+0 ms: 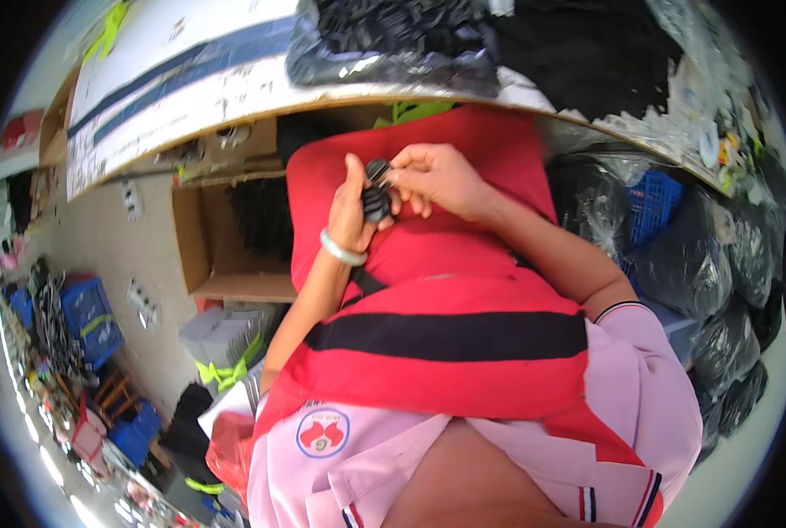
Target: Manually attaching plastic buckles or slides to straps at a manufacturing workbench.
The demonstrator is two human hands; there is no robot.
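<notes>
Item one: small black pieces (375,205), gathered in a person's left hand (349,216) above the lap of a red apron (446,251). Exact kind and count: cannot be told at this size.

Item two: an upper black piece (376,169), rounded, at the top of the cluster, between the two hands.

Grip, left: fingers curled closed around the cluster, thumb raised alongside it. A pale bracelet (342,248) circles the wrist.

Grip, right: the right hand (441,180) has thumb and forefinger brought together in a pinch, apparently on the edge of the upper black piece; the other fingers are bent, close beside the left hand.

Condition of the work: judged to be in mid-handling. Both hands meet at the pieces, and none of those held has yet been laid down. Whether the upper black piece is attached to the others or loose cannot be told.

Related stock: a clear plastic bag (393,73) on the counter (234,95), heaped with black strips (402,26). Whether these are finished or waiting cannot be read from their look, so the finished share remains uncertain.

Surroundings: black cloth (577,62) on the counter, right of the bag; an open cardboard box (234,286) below the counter at the left, with dark material (265,216) inside; a blue basket (652,202) and dark filled bags (687,255) at the right.
</notes>
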